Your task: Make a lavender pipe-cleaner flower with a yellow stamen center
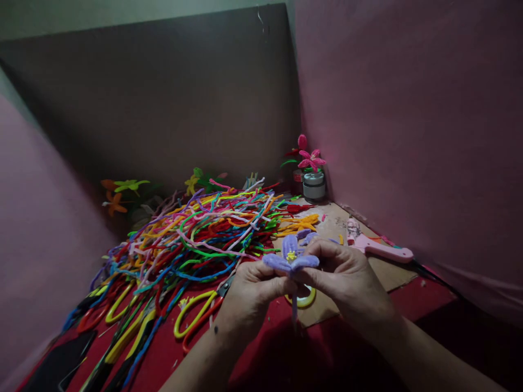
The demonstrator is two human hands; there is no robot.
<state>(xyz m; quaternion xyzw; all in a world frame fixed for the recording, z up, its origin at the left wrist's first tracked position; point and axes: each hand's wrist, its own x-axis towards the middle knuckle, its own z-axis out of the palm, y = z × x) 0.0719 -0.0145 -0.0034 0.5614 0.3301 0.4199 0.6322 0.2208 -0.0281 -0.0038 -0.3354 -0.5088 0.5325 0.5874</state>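
Note:
Between my two hands is a purple pipe-cleaner flower (290, 257) with a yellow centre and a thin stem hanging below it. My left hand (255, 291) pinches the flower at its left petal and near its base. On the other side, my right hand (347, 277) grips the right petal between thumb and fingers. Part of the base is hidden by the fingertips. Just behind the flower, more purple petals (307, 237) lie on the cardboard. Scissors with yellow and red handles (195, 314) rest beside my left wrist.
A large heap of colourful pipe cleaners (204, 234) covers the left and middle. At right, a pink glue gun (379, 247) lies on cardboard (394, 269), its cable trailing right. Behind stand a potted pink flower (312, 159) and orange flowers (114, 202). Pliers (131, 337) lie front left.

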